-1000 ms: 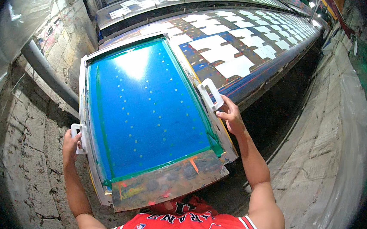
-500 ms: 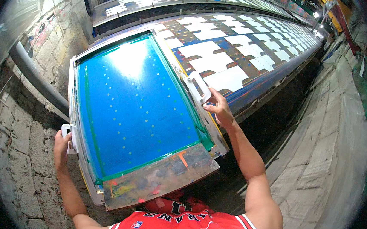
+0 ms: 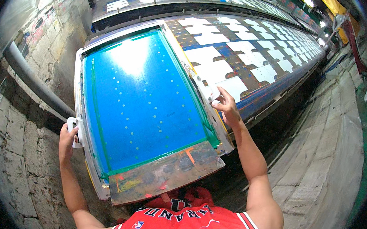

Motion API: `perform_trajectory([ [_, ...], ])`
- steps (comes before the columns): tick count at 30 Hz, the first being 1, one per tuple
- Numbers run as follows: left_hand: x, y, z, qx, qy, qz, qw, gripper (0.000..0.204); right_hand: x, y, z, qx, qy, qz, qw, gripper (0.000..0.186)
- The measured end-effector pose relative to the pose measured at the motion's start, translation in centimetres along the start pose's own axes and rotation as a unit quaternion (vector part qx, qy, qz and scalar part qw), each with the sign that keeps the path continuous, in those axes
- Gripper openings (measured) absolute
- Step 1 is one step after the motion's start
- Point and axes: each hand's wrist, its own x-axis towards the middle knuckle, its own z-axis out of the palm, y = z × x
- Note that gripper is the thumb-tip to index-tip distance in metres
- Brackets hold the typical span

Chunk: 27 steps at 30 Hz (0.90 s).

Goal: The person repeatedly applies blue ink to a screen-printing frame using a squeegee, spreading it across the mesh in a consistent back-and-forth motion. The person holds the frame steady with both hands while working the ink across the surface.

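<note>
Since a second ago, our blue-meshed printing screen (image 3: 143,107) has shifted farther along the long printing table (image 3: 257,55), over its white cut pieces (image 3: 215,67). We grip it by both white side handles: our left hand (image 3: 67,142) is clamped around one (image 3: 74,127), our right hand (image 3: 227,109) pinches the other (image 3: 207,90). Beside us runs a stone wall (image 3: 12,152) with a grey pipe (image 3: 35,85).

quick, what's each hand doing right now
Left hand: closed on the white handle at the left edge of the blue printing screen.
Right hand: fingers gripping the white handle on the screen's right edge.
</note>
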Motion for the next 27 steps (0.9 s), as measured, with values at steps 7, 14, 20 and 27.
perform_trajectory([
  [7,0.1,0.4,1.2,0.019,0.028,-0.027,0.999,0.025,3.7,1.3,-1.4,0.003,-0.033,0.026,0.999,0.093],
  [14,1.3,0.9,6.1,0.050,0.065,-0.018,0.996,0.023,9.1,3.9,-6.2,0.012,-0.040,0.025,0.999,0.092],
  [20,3.6,4.3,16.4,-0.006,0.048,-0.046,0.998,0.018,15.3,4.9,-16.4,0.019,-0.060,0.026,0.998,0.086],
  [27,6.8,6.5,33.3,-0.050,0.052,-0.035,0.997,0.033,20.9,7.5,-29.8,0.024,-0.060,0.058,0.996,0.058],
])
